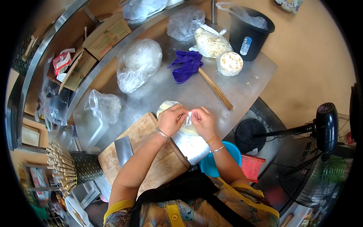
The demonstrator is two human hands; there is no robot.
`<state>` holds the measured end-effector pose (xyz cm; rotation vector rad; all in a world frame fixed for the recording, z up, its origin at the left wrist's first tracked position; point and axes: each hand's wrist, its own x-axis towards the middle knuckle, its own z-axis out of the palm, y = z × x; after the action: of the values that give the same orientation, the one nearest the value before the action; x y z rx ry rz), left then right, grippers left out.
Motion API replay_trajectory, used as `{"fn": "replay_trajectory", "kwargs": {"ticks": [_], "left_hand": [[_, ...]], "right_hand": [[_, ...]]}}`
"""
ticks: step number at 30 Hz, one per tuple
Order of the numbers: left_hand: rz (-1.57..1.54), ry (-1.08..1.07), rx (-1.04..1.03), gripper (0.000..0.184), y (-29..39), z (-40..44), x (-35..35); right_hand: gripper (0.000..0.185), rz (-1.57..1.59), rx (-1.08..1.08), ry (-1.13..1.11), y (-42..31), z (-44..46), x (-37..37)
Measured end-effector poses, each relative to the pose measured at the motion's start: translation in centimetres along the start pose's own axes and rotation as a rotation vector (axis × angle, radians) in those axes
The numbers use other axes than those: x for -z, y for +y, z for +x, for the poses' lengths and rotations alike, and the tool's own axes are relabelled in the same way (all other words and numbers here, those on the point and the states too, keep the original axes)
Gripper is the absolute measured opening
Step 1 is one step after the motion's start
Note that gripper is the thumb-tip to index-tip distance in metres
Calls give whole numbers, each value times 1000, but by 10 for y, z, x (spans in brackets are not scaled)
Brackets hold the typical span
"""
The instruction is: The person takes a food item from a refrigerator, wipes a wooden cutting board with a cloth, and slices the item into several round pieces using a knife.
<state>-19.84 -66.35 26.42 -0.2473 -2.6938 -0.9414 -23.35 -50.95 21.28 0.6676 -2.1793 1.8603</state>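
Both hands meet above a clear plastic bag [183, 128] with pale yellowish contents, at the right edge of the wooden cutting board [145, 136]. My left hand [172, 119] pinches one side of the bag's gathered, twisted white end. On the other side, my right hand [203, 122] is closed on the same end with its fingertips. The two hands are nearly touching. A wide metal blade [123, 150] lies on the board, left of my left forearm. Under the bag is a shiny silvery surface [191, 146].
Beyond the hands lie wooden sticks [215, 89], a purple cloth [186, 66], a bag of round flat pieces [230, 63] and a black bin [250, 36]. A blue basin [227, 151] stands by my right forearm, a fan [327, 128] farther right. Bundled sticks [62, 166] are at left.
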Motion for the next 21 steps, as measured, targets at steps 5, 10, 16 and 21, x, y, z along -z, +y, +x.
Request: {"fn": "replay_trajectory", "kwargs": {"ticks": [5, 10, 16, 21], "left_hand": [[57, 6, 10, 8, 4, 3, 2], [60, 3, 108, 7, -1, 8, -4], [-605, -8, 554, 6, -36, -3, -29], [-124, 33, 226, 6, -9, 1, -4]], "right_hand": [[10, -173, 109, -70, -3, 9, 5], [9, -136, 91, -91, -2, 12, 3], [10, 80, -154, 23, 6, -2, -18], [8, -128, 174, -96, 7, 9, -9]]}}
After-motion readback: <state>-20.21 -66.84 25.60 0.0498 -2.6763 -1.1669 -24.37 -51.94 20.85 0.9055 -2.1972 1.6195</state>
